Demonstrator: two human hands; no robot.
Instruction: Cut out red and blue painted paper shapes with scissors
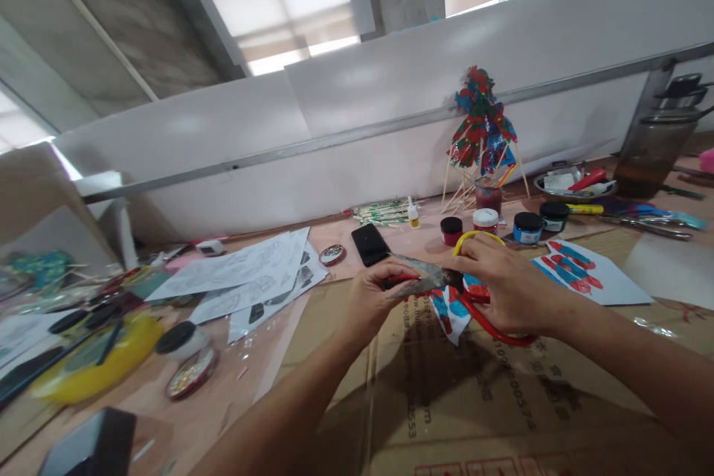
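Note:
My right hand [505,282] grips a pair of scissors [429,281] with one yellow loop and one red loop, the grey blades pointing left and parted. My left hand [375,296] is closed in a pinch on a small painted piece [449,309] coloured red, blue and white, held at the blades. Both hands hover just above a flattened cardboard sheet [446,401] on the table.
A black phone [370,244] lies just beyond my hands. Paint jars [527,227] stand behind, with a coloured puppet figure on sticks [483,130] against the white partition. Printed sheets [251,275] lie to the left, a yellow tray [94,364] at far left, a painted sheet [580,271] at right.

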